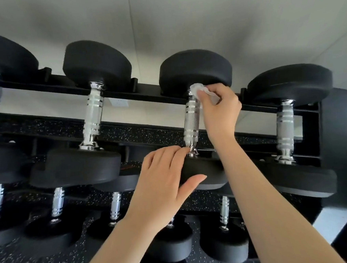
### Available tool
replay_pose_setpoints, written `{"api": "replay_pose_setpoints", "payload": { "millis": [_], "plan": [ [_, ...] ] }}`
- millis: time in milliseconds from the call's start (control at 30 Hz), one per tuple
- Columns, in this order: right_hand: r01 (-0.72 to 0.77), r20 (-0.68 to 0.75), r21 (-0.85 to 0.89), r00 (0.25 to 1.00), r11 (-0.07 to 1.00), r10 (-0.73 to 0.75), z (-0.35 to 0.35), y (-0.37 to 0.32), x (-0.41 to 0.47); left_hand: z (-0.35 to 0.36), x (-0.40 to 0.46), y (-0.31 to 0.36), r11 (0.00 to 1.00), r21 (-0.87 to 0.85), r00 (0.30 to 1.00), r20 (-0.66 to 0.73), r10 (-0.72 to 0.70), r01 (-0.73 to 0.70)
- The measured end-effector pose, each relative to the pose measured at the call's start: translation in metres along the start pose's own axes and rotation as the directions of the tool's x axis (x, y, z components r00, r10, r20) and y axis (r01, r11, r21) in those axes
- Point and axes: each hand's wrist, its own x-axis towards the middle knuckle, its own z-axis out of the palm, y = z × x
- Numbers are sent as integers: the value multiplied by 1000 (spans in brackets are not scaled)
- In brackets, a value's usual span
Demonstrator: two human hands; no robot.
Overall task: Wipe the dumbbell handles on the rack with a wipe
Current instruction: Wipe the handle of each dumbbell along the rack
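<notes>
R hand [218, 111] pinching wipe [198, 89] at top of center-frame handle [191, 119], L hand [164, 183], fingers straight, bracing lower dumbbell head [202, 170] to stop roll.

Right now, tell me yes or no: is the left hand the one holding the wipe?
No. The right hand pinches the wipe at the top of the chrome dumbbell handle, while the left hand rests on the lower weight head.

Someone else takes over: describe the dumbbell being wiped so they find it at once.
Find the black rack and its top row. Third dumbbell visible from the left: the right hand presses a wipe to its handle top, the left hand steadies its near head; neighbours are untouched.
</notes>
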Motion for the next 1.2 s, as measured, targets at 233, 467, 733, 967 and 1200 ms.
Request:
{"api": "replay_pose_setpoints", "payload": {
  "millis": [233, 467, 733, 967, 1200],
  "plan": [
    [35, 10, -70, 999, 997, -34, 5, -6, 0, 2, -1, 2, 999, 14, 999, 24, -32, 31],
    [-25, 309, -141, 949, 990, 68, -22, -4, -10, -2, -3, -1, 998, -49, 997, 73, -24, 28],
    [-5, 549, -242, 824, 970, 141, -47, -7, -41, -6, -12, -7, 992, -125, 1000, -1, -1, 1],
    [-105, 650, -291, 708, 951, 277, -63, -2, -37, -9, -15, -11, 970, -240, 998, -31, -57, 48],
    [-282, 612, -215, 707, 935, 354, -62, 11, -41, -7, -14, -13, 964, -260, 998, -33, -59, 48]
  ]
}}
